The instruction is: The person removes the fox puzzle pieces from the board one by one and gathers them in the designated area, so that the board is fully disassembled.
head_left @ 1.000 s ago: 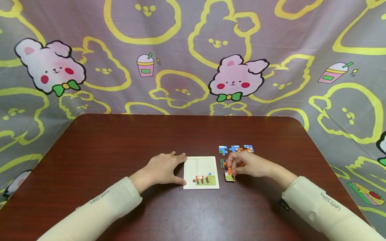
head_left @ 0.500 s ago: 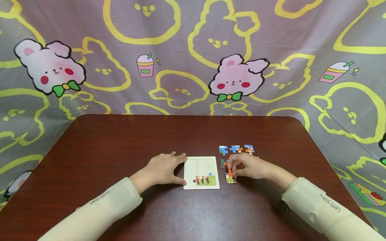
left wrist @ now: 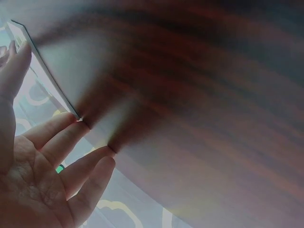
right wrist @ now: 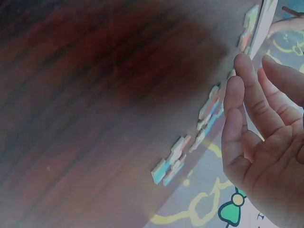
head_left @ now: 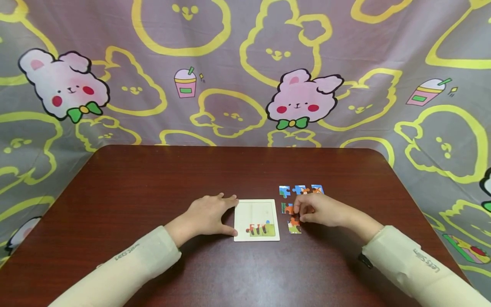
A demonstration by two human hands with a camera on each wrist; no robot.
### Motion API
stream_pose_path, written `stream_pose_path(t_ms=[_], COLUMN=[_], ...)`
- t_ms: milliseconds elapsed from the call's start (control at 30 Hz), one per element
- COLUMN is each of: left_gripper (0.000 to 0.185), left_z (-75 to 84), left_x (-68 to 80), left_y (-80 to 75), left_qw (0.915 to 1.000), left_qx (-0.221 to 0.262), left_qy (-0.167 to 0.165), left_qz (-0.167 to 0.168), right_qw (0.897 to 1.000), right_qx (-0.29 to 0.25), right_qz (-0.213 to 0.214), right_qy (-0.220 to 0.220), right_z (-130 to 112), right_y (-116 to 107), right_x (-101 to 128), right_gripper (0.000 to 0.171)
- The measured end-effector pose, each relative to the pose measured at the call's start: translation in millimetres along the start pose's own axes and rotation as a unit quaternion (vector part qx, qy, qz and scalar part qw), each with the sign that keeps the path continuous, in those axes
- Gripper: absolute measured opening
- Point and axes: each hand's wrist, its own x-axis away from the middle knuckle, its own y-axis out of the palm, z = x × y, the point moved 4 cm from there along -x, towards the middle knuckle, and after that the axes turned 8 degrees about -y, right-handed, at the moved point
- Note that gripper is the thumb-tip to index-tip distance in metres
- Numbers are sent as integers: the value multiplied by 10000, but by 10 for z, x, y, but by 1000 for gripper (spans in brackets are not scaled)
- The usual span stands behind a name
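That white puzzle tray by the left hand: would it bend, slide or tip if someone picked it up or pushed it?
The tray looks like a thin, flat board with straight edges, so probably stiff and light. It lies flat on the glossy table, so a push would likely slide it, not tip it. The left hand touching its edge probably steadies it.

A white puzzle tray lies flat, one grassy piece seated, loose pieces beside it.

table: dark red-brown wood grain, smooth, faint sheen
puzzle tray: pale, matt board
puzzle pieces: flat, printed card
backdrop: soft printed cloth, creased
sleeves: cream knit fabric, matt
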Motion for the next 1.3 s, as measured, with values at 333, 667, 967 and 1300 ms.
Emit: stream_pose_path(t_ms=[333, 667, 967, 1300], left_gripper=[83, 83, 84, 84], left_z=[7, 5, -16, -13], left_x=[5, 3, -5, -12], left_y=[-15, -12, -13, -1], left_qw=[10000, 10000, 10000, 10000], left_qx=[43, 40, 17, 60], left_qy=[7, -28, -55, -19], left_qz=[-31, -65, -27, -61], right_qw=[10000, 9987, 9951, 9917], right_qx=[30, 205, 572, 853], right_qz=[75, -102, -371, -615], right_qy=[-56, -461, -712, -740], right_z=[-97, -295, -439, -481], right_y=[-17, 132, 280, 420], right_x=[-135, -401, -600, -692], right_gripper=[10, 8, 11, 21])
